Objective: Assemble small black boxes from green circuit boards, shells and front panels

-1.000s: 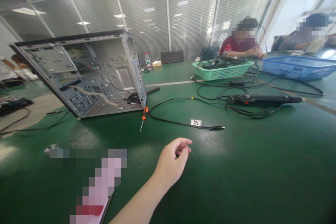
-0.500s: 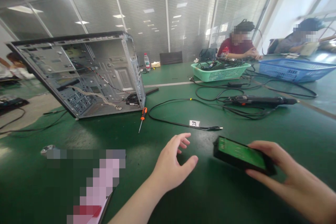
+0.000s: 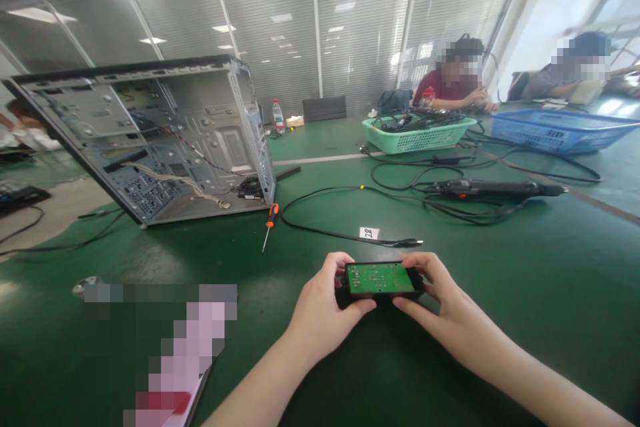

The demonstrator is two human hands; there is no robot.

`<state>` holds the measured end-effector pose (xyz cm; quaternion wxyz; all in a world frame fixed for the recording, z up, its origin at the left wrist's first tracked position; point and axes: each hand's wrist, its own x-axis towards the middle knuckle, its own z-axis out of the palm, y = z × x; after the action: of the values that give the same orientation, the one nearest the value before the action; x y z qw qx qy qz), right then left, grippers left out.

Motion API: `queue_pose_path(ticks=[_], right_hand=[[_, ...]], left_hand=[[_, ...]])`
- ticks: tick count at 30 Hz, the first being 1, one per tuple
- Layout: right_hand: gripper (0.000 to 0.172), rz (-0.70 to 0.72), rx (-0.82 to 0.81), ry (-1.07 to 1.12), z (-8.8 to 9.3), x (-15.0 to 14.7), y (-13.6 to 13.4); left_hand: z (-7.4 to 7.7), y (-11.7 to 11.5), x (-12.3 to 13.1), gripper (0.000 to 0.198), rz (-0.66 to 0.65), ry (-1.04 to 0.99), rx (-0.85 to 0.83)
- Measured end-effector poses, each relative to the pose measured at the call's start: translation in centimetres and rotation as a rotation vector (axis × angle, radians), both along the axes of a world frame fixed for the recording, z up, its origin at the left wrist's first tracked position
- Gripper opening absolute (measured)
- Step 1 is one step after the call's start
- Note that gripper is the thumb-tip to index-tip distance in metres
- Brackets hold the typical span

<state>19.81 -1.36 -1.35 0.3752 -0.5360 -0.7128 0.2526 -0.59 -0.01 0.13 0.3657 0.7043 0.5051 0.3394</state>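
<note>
Two hands (image 3: pixel 316 310), half curled, gripping black-cased green circuit board (image 3: pixel 379 278)

An open-sided computer case (image 3: pixel 235 147) and a screwdriver (image 3: pixel 271 216) on the green table (image 3: pixel 530 280) suggest an electronics workshop.

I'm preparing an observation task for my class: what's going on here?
The person's left hand and right hand hold opposite ends of a black housing with a green circuit board exposed. Beyond them, on the green table, lie a black cable and an orange-and-black screwdriver, the latter beside an open computer case.
</note>
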Motion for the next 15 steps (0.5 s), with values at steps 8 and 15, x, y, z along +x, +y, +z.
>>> queue_pose_path(ticks=[8, 15], right_hand=[[0.011, 0.095, 0.203, -0.078, 0.41, -0.02, 0.27], [0.009, 0.109, 0.243, -0.09, 0.33, 0.25, 0.13]], left_hand=[[0.3, 0.09, -0.19, 0.042, 0.023, 0.017, 0.133], [0.28, 0.17, -0.18, 0.041, 0.034, 0.02, 0.191]])
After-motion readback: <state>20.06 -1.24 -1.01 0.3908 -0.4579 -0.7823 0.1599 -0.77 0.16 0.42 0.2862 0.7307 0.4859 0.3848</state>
